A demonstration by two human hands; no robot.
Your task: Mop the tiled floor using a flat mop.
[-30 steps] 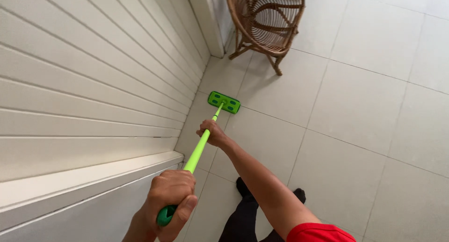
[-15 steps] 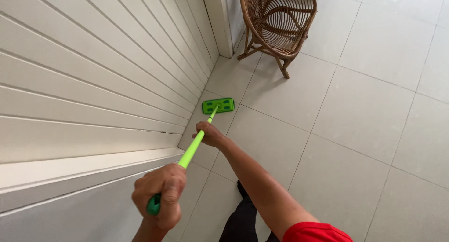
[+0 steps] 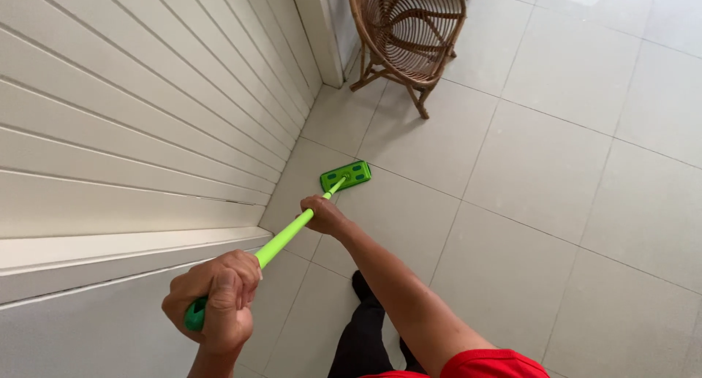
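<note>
a: green mop (image 3: 292, 230), head at frame centre on the tiled floor (image 3: 556, 173)?
b: yes. my left hand (image 3: 216, 305) and right hand (image 3: 322, 216) are clamped on its pole, apart. i'd keep the head flat along the wall (image 3: 131, 107).

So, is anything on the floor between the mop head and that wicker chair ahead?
Nothing visible. Bare pale tiles lie between the green mop head and the wicker chair; the slatted wall runs alongside on the left.
</note>
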